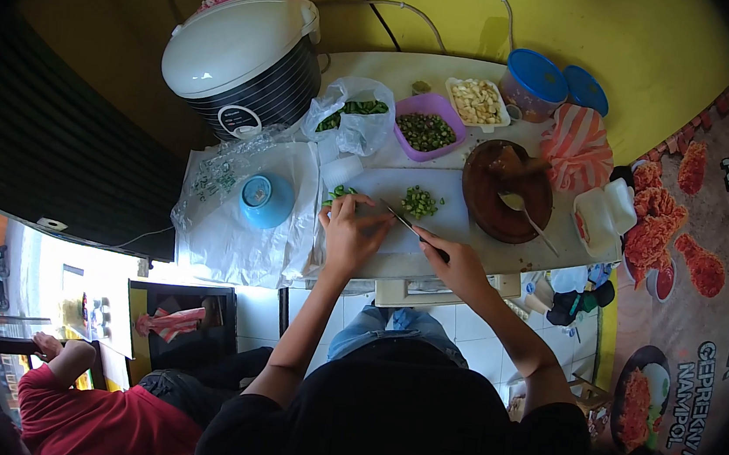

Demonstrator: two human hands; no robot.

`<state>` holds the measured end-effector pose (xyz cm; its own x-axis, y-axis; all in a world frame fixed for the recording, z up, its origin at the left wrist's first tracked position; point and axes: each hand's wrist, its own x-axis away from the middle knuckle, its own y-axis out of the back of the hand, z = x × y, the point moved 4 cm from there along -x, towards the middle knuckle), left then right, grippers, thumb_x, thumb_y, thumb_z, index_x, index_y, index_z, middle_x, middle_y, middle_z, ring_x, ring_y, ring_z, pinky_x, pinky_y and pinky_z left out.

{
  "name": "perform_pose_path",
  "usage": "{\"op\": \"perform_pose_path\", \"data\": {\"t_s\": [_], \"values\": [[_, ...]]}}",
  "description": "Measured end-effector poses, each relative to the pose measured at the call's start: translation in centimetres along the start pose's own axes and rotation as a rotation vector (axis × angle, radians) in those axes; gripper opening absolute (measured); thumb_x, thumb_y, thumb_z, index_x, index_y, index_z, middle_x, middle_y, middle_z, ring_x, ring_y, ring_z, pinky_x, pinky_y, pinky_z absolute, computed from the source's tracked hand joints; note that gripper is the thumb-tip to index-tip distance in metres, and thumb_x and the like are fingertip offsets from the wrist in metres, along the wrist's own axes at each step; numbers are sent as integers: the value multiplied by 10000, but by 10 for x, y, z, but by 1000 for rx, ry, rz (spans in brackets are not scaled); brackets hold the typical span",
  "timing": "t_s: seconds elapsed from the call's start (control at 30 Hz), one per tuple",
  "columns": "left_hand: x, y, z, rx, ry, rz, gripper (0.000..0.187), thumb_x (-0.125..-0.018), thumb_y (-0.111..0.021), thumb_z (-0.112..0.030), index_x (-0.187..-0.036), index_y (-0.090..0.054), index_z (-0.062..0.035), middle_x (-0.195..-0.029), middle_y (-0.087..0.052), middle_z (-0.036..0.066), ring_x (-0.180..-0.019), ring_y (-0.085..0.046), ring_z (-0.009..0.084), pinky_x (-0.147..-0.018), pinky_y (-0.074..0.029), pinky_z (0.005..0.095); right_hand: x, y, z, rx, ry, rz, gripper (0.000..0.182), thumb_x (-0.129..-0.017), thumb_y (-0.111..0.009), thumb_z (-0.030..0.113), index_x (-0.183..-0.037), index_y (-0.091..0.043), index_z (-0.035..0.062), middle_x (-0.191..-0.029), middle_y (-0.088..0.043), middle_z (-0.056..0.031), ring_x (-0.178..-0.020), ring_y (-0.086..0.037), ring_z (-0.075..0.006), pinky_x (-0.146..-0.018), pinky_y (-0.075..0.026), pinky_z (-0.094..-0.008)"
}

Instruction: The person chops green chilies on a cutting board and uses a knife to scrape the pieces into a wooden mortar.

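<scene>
My right hand (460, 274) is closed around the black handle of a knife (406, 223), its blade pointing left over a white cutting board (456, 188). At the board's left part, my left hand (351, 235) presses its bent fingers down on a green chili, close to the blade's tip; the fingers partly hide what they hold. More green chilies (339, 193) show just behind those fingers. A small heap of chopped green chili (420, 202) lies on the board beyond the knife.
Behind the board stand a bag of chilies (353, 117), a purple tub (427, 128) of chopped pieces and a tray of garlic cloves (476, 102). A stone mortar (482, 195) with a spoon is on the right; a blue bowl (266, 200) and rice cooker (240, 62) are left. A person in red (109, 418) sits nearby.
</scene>
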<state>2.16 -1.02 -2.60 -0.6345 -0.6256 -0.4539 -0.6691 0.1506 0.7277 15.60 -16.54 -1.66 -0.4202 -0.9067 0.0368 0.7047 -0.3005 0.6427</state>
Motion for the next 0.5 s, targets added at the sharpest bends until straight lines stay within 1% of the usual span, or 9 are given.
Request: {"op": "perform_pose_path", "data": {"t_s": [0.13,0.23,0.33,0.43,0.5], "values": [[0,1,-1,0,-5,-4,128,-757,-791,-324,-851,-805,-237,-1018,-596,-20,-1075,-517,198,-903,-284,420,11,4,-13,-8,-16,3,353,-966,-593,246,-1319,-617,237,-661,-586,-161,-534,-544,-264,-580,-463,-359],[0,1,-1,-2,-19,-6,130,-754,-793,-327,-849,-805,-238,-1021,-595,-18,-1072,-517,198,-898,-285,422,6,-4,-14,-59,51,-67,357,-968,-594,245,-1324,-612,229,-653,-575,-167,-523,-529,-263,-571,-456,-355],[2,1,0,-12,-26,-19,135,-750,-796,-327,-851,-805,-239,-1024,-592,-17,-1075,-516,197,-908,-285,426,0,-5,-4,-46,1,-32,355,-970,-592,245,-1324,-612,220,-652,-562,-168,-515,-501,-251,-571,-451,-342],[2,1,0,-26,-10,-25,144,-745,-798,-334,-852,-806,-239,-1037,-588,-17,-1078,-514,199,-924,-284,433,5,2,2,-47,-48,3,351,-971,-594,237,-1320,-616,210,-648,-549,-161,-511,-469,-215,-564,-443,-327],[1,2,-1,-28,9,-22,149,-745,-798,-343,-851,-805,-239,-1046,-586,-15,-1080,-513,200,-934,-283,438,11,5,-7,-85,-52,-4,351,-972,-593,228,-1322,-615,204,-636,-527,-149,-514,-437,-183,-558,-433,-318]]}}
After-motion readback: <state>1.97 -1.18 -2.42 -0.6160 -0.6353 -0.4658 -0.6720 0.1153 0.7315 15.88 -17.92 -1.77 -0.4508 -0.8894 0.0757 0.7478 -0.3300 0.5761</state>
